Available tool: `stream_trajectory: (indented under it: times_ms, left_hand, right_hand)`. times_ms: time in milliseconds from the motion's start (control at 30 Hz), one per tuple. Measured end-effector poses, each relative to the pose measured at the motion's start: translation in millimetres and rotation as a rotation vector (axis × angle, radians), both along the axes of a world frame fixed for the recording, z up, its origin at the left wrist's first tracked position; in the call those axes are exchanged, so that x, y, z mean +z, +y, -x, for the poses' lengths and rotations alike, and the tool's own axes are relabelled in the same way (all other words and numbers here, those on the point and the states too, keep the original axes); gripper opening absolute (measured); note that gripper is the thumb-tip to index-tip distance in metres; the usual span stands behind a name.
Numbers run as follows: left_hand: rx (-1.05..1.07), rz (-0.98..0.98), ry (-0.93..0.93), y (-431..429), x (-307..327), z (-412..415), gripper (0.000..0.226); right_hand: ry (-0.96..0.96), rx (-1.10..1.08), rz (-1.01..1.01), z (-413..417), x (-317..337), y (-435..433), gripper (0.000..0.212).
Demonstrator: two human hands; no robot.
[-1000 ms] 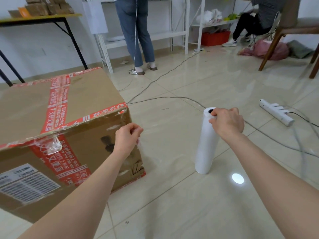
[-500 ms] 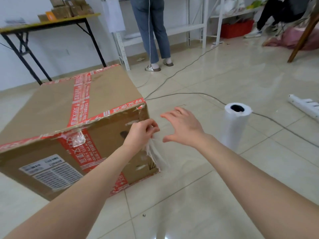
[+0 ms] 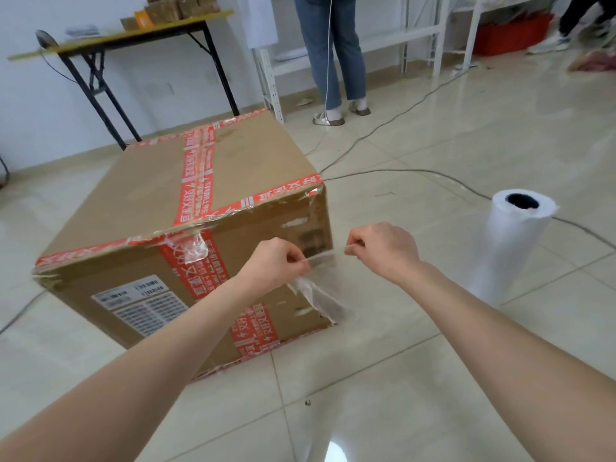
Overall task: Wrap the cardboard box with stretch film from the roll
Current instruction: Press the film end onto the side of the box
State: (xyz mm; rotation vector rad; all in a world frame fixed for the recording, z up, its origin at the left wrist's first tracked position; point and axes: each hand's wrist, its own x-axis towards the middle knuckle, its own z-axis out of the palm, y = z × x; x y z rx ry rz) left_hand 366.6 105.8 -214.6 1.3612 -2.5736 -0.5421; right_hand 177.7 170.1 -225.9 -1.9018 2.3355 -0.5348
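Observation:
A large cardboard box (image 3: 140, 208) sealed with red printed tape sits on the tiled floor at centre left. The white roll of stretch film (image 3: 506, 248) stands upright on the floor to the right, untouched. In front of the box's near right face, my left hand (image 3: 276, 265) and my right hand (image 3: 383, 251) each pinch an end of a strip of clear stretch film (image 3: 321, 261) stretched between them. More crumpled film hangs down from my left hand towards the box's lower corner.
Cables (image 3: 416, 171) run across the floor behind the box and the roll. A person in jeans (image 3: 333, 61) stands at the white shelving (image 3: 420, 31) at the back. A black-legged folding table (image 3: 110, 45) with small boxes stands at the back left.
My right hand left the top of the roll, crossed to the left and took hold of the film beside my left hand. The film is now stretched between both hands.

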Motion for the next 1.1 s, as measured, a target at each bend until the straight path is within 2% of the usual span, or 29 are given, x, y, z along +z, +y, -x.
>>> stream_trajectory:
  times_ms: [167, 267, 367, 533, 667, 933, 1100]
  left_hand:
    - [0.079, 0.119, 0.173, -2, 5, -13, 0.011]
    - [0.080, 0.092, 0.328, 3, 2, -16, 0.011]
    - [0.098, 0.060, 0.462, 7, 3, -21, 0.014]
    - [-0.034, 0.379, 0.313, -1, 13, -34, 0.012]
    - [-0.071, 0.539, 0.165, -9, 22, -38, 0.016]
    - [0.066, 0.539, -0.035, -17, 27, -37, 0.023]
    - [0.083, 0.560, -0.201, -14, 36, -34, 0.025]
  right_hand:
    - [-0.093, -0.074, 0.028, 1, 6, -1, 0.020]
    - [-0.141, -0.065, 0.025, -3, 8, -4, 0.024]
    - [-0.166, -0.086, 0.110, -8, 8, -10, 0.030]
    - [-0.246, -0.140, 0.237, -16, 8, -21, 0.024]
    - [-0.268, -0.162, 0.252, -21, 8, -28, 0.021]
    - [-0.286, -0.204, 0.298, -27, 13, -43, 0.026]
    - [-0.316, -0.228, 0.259, -29, 18, -53, 0.033]
